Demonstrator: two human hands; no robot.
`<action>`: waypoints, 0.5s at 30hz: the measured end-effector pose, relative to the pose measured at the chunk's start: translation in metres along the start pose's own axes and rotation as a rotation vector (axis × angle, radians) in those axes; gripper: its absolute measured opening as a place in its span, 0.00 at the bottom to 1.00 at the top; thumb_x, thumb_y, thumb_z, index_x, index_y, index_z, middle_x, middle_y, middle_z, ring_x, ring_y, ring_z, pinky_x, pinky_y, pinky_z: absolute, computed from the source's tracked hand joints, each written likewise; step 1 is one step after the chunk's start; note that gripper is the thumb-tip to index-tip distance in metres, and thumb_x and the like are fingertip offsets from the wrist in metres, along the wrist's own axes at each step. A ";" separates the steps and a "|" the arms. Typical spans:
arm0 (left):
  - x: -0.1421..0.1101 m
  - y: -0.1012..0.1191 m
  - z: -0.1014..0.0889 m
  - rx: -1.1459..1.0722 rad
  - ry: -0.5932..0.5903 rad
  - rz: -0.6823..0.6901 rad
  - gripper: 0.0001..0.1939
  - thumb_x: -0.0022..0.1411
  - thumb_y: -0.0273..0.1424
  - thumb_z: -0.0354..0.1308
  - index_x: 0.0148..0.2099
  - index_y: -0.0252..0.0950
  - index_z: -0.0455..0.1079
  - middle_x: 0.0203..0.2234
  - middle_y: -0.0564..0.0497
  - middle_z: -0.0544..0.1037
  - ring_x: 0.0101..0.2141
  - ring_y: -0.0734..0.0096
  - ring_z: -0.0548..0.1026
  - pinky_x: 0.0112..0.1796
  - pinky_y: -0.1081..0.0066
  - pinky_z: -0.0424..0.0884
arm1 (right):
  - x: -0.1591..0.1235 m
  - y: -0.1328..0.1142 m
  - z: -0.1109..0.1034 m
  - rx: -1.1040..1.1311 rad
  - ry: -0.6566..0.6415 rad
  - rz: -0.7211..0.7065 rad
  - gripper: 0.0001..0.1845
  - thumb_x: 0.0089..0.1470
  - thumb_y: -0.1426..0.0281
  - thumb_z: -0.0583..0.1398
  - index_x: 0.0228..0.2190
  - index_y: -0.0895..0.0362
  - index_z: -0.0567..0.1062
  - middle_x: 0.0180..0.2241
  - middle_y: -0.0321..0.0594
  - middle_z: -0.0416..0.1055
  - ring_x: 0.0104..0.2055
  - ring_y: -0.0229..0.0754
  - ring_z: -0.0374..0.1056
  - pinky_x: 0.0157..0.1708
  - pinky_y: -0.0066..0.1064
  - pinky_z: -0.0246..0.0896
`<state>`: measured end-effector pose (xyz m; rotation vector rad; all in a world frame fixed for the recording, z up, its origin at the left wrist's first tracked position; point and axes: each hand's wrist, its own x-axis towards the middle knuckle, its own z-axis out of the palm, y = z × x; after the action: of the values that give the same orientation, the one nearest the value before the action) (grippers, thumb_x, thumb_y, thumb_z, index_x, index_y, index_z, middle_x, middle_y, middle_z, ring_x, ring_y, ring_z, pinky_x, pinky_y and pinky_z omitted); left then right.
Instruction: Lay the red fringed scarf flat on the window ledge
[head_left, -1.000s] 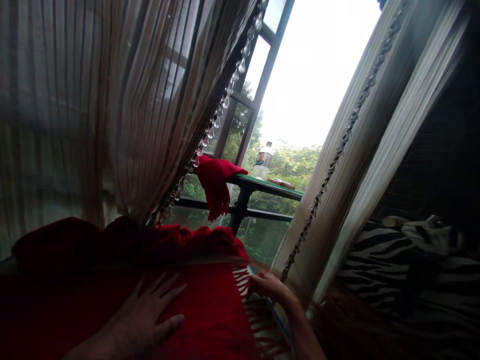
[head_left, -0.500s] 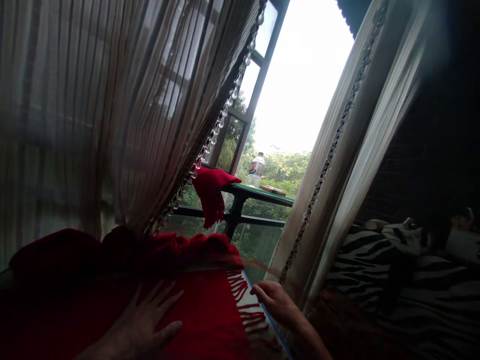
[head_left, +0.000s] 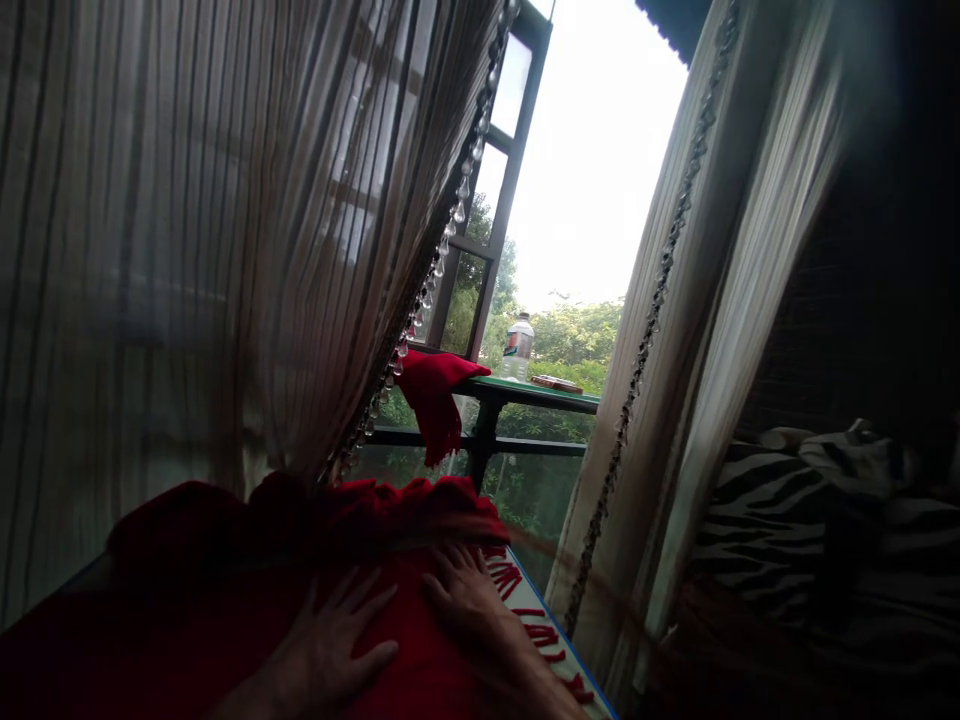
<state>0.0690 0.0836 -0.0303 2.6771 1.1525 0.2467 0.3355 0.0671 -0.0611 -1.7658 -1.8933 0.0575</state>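
A red fringed scarf (head_left: 409,590) lies spread over a pale board with a blue edge (head_left: 551,625). My left hand (head_left: 330,630) rests on the cloth with its fingers spread. To its right, my right hand (head_left: 469,595) lies flat on the scarf close to the fringe (head_left: 529,612), fingers stretched out. Beyond both hands, more red cloth (head_left: 360,515) is bunched along the far end of the board. Neither hand grips anything.
Sheer striped curtains (head_left: 187,250) with glass beads hang at the left, and another curtain (head_left: 682,300) at the right. Past them, a green ledge (head_left: 547,396) holds a plastic bottle (head_left: 517,350) and a draped red cloth (head_left: 435,395). Zebra-striped fabric (head_left: 772,530) lies right.
My right hand has moved left from the board's edge onto the scarf and opened flat. My left hand stays spread on the cloth. The view has shifted slightly.
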 end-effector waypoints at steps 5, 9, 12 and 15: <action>0.002 0.005 -0.004 0.013 -0.020 -0.027 0.38 0.70 0.59 0.51 0.76 0.53 0.57 0.76 0.49 0.51 0.76 0.41 0.45 0.69 0.28 0.33 | 0.006 0.004 -0.007 0.039 -0.039 -0.057 0.30 0.67 0.52 0.58 0.66 0.46 0.71 0.68 0.43 0.71 0.73 0.63 0.58 0.71 0.59 0.43; 0.004 0.005 -0.006 0.001 0.002 -0.012 0.39 0.70 0.60 0.49 0.76 0.51 0.57 0.76 0.47 0.52 0.76 0.40 0.45 0.69 0.27 0.34 | -0.002 0.008 -0.033 0.075 -0.031 -0.027 0.28 0.68 0.55 0.56 0.65 0.52 0.72 0.66 0.46 0.73 0.71 0.61 0.62 0.69 0.56 0.50; 0.004 0.004 -0.007 -0.005 -0.010 0.003 0.40 0.70 0.62 0.48 0.76 0.51 0.57 0.76 0.46 0.51 0.76 0.40 0.45 0.69 0.27 0.33 | -0.031 0.019 -0.065 0.118 -0.002 -0.018 0.26 0.71 0.57 0.51 0.60 0.52 0.77 0.60 0.43 0.78 0.66 0.54 0.70 0.64 0.44 0.60; 0.003 0.005 -0.009 -0.022 -0.020 0.016 0.40 0.70 0.61 0.49 0.76 0.50 0.57 0.76 0.46 0.51 0.76 0.39 0.45 0.68 0.26 0.34 | -0.085 0.029 -0.101 0.160 0.024 0.005 0.26 0.70 0.54 0.50 0.44 0.50 0.85 0.44 0.39 0.83 0.49 0.51 0.79 0.52 0.38 0.71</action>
<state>0.0726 0.0841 -0.0205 2.6649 1.1172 0.2336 0.4025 -0.0413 -0.0168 -1.6569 -1.8147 0.1835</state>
